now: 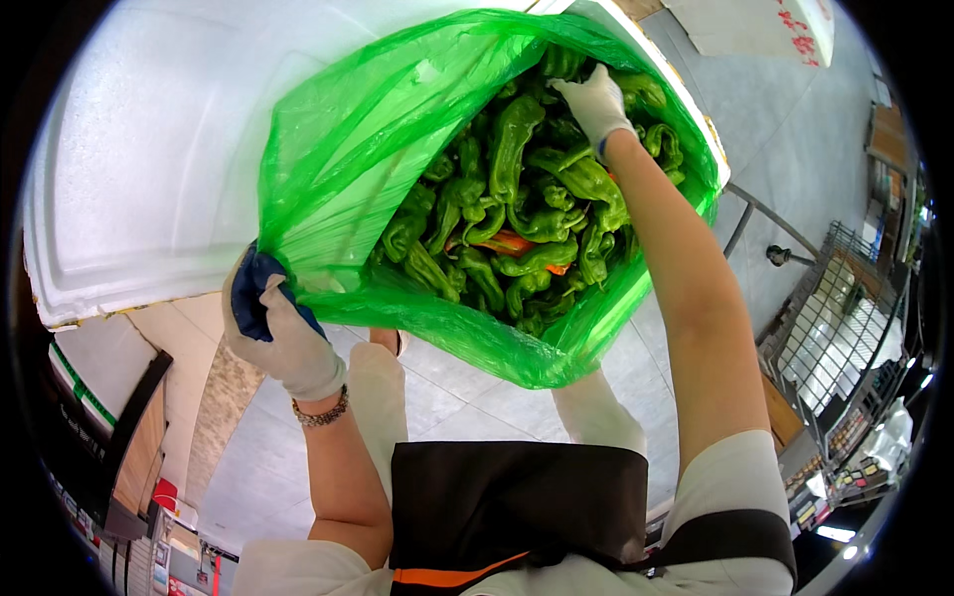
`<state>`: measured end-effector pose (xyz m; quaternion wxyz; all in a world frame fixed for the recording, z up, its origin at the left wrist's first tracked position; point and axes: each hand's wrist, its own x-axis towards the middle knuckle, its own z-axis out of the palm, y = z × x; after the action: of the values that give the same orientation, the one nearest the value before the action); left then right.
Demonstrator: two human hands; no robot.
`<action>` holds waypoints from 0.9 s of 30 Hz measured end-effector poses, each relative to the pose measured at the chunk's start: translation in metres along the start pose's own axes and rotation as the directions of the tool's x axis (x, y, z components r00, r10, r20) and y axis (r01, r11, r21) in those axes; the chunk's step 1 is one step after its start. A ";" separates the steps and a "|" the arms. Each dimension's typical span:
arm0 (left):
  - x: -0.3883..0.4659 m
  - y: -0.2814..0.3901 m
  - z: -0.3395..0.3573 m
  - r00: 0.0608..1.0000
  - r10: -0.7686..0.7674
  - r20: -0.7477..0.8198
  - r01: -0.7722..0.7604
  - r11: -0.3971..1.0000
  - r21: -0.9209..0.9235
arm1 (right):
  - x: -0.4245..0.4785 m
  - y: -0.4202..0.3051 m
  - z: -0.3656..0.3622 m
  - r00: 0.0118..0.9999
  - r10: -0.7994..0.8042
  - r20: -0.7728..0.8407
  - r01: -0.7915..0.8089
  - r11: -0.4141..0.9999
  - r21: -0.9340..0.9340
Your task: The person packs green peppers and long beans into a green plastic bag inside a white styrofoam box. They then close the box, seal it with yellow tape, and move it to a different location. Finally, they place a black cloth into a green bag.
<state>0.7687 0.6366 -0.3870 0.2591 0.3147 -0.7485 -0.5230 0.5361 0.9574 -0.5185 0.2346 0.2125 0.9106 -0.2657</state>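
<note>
A green plastic bag (328,164) lies wide open in front of me, full of wrinkled green peppers (514,149). A few red or orange peppers (507,242) show among them. My left hand (279,320), in a white glove with a dark blue palm, grips the bag's edge at its lower left corner. My right hand (596,100), gloved in white, is inside the bag at the far side, with thumb and fingers touching the peppers. Whether it holds one cannot be told, as the fingertips are partly among the peppers.
A white styrofoam box (149,186) extends left of and behind the bag. Another white box with red writing (753,30) stands at the upper right. A metal wire basket (838,320) and a metal bar (775,220) are at the right. A wood-sided counter (141,447) stands at the lower left.
</note>
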 end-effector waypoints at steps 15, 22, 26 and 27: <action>0.005 -0.006 0.008 0.999 0.036 0.006 -0.035 0.998 -0.048 | -0.040 0.094 -0.027 0.828 -0.457 0.326 0.559 0.626 -0.544; 0.007 -0.005 0.006 0.999 -0.032 -0.025 0.032 0.999 -0.013 | -0.033 0.143 -0.100 0.955 -0.268 -0.125 0.266 0.963 -0.035; 0.006 -0.004 0.011 0.999 -0.047 -0.027 0.046 0.999 -0.018 | -0.046 0.189 -0.123 0.999 0.017 -0.045 -0.025 0.985 -0.170; 0.006 -0.006 0.010 0.999 -0.038 -0.029 0.037 0.999 -0.017 | -0.057 0.186 -0.125 0.989 0.147 -0.022 -0.148 0.956 -0.255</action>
<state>0.7585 0.6371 -0.3953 0.2626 0.3342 -0.7344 -0.5292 0.6372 1.1579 -0.4661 0.2781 0.2483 0.9191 -0.1276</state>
